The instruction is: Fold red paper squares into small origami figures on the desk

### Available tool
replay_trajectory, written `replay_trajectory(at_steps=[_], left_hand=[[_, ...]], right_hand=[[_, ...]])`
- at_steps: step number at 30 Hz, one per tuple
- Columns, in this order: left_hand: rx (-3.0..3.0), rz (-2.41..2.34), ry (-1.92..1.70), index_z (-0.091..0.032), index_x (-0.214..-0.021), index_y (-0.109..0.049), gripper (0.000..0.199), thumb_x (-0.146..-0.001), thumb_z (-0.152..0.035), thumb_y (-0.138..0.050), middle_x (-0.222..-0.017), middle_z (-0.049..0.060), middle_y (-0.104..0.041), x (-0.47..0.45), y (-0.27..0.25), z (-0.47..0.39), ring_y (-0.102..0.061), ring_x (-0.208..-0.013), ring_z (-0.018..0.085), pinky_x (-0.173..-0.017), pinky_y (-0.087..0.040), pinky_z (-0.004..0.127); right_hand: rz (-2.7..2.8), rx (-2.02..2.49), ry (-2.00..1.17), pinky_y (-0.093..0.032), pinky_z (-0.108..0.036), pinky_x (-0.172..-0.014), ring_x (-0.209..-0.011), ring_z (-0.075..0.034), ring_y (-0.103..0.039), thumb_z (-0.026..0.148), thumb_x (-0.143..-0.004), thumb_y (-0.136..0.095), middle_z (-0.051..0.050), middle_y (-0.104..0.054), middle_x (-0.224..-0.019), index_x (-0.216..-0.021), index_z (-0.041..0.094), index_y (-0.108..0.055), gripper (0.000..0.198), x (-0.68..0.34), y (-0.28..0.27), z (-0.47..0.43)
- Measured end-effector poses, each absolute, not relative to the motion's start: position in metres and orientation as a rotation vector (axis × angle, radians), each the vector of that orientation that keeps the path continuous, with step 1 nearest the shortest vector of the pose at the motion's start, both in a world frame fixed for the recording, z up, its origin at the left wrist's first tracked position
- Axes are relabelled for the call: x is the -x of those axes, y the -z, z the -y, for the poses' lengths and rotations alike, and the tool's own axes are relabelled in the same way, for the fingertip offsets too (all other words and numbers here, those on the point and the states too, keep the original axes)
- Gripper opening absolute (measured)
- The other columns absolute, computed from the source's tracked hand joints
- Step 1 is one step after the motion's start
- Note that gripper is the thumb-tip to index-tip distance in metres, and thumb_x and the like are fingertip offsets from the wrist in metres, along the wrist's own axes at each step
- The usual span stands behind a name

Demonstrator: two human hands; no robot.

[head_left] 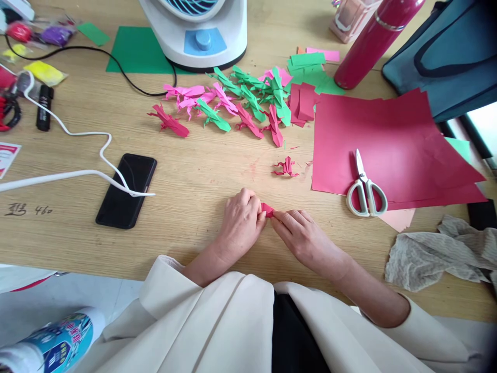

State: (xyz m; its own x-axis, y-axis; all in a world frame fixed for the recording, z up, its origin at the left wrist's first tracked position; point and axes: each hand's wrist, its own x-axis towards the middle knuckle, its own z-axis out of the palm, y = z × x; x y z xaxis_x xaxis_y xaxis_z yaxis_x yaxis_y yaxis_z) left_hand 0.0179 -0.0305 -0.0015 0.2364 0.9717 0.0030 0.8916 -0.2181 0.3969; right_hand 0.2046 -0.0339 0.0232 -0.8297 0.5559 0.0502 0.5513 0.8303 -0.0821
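Between my two hands is a small folded piece of red paper [267,209], close to the table's front edge. My left hand [243,218] grips its left side, fingers curled over it. My right hand [301,233] pinches the right end with thumb and fingertips. Much of the folded paper is covered by my fingers. Just beyond my hands sits a small red folded paper figure [286,167] with thin legs. Farther back lie several folded paper figures in green [213,115], pink [185,94] and red [169,121].
Scissors [364,189] rest on large red paper sheets [388,140] at right, near a grey cloth [430,254]. A red bottle [375,41] and blue bag [446,52] stand behind. A white fan [202,36] is at the back; a phone [126,190] and white cable [70,173] lie left.
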Motion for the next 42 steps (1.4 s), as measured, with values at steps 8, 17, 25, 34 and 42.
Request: replay_trajectory(at_steps=[8, 17, 25, 34, 42], left_hand=[[-2.165, -1.724, -0.415, -0.016, -0.088, -0.053, 0.007, -0.092, -0.021, -0.050, -0.104, 0.011, -0.052, -0.015, 0.004, 0.035, -0.055, -0.094, 0.024, -0.082, -0.047, 0.039], [-2.137, -1.665, -0.512, -0.016, -0.087, -0.054, 0.009, -0.093, -0.018, -0.047, -0.103, 0.010, -0.054, -0.009, 0.006, 0.035, -0.057, -0.091, 0.022, -0.084, -0.051, 0.038], [-2.574, -1.463, -0.554, -0.019, -0.132, -0.054, 0.040, -0.096, -0.008, -0.040, -0.134, 0.010, -0.060, 0.021, 0.002, 0.066, -0.058, -0.118, 0.020, -0.101, -0.048, 0.035], [-2.732, -1.471, -0.229, -0.021, -0.142, -0.049, 0.047, -0.096, -0.014, -0.044, -0.136, 0.009, -0.060, 0.015, 0.001, 0.068, -0.057, -0.115, 0.023, -0.094, -0.047, 0.036], [-2.693, -1.511, -0.235, -0.022, -0.137, -0.055, 0.041, -0.097, -0.017, -0.046, -0.132, 0.007, -0.062, 0.012, -0.004, 0.067, -0.056, -0.113, 0.022, -0.092, -0.044, 0.036]], right_hand=[[2.857, 0.858, -0.132, -0.047, -0.038, -0.080, -0.086, -0.025, -0.048, 0.003, -0.092, -0.036, -0.018, -0.062, -0.107, -0.130, -0.003, -0.053, 0.042, -0.206, -0.015, 0.034], [2.890, 0.861, -0.123, -0.047, -0.038, -0.078, -0.086, -0.024, -0.049, 0.002, -0.092, -0.040, -0.019, -0.060, -0.114, -0.122, -0.001, -0.060, 0.037, -0.201, -0.013, 0.033], [2.828, 0.832, -0.138, -0.050, -0.039, -0.082, -0.089, -0.024, -0.050, 0.000, -0.092, -0.036, -0.021, -0.061, -0.114, -0.126, -0.003, -0.058, 0.040, -0.202, -0.010, 0.032], [2.850, 0.831, -0.063, -0.052, -0.038, -0.081, -0.088, -0.024, -0.051, 0.002, -0.093, -0.036, -0.020, -0.062, -0.112, -0.124, -0.001, -0.060, 0.039, -0.202, -0.012, 0.032], [2.881, 0.818, -0.065, -0.052, -0.039, -0.080, -0.090, -0.025, -0.053, 0.003, -0.094, -0.034, -0.020, -0.062, -0.112, -0.128, 0.001, -0.057, 0.041, -0.203, -0.015, 0.031]])
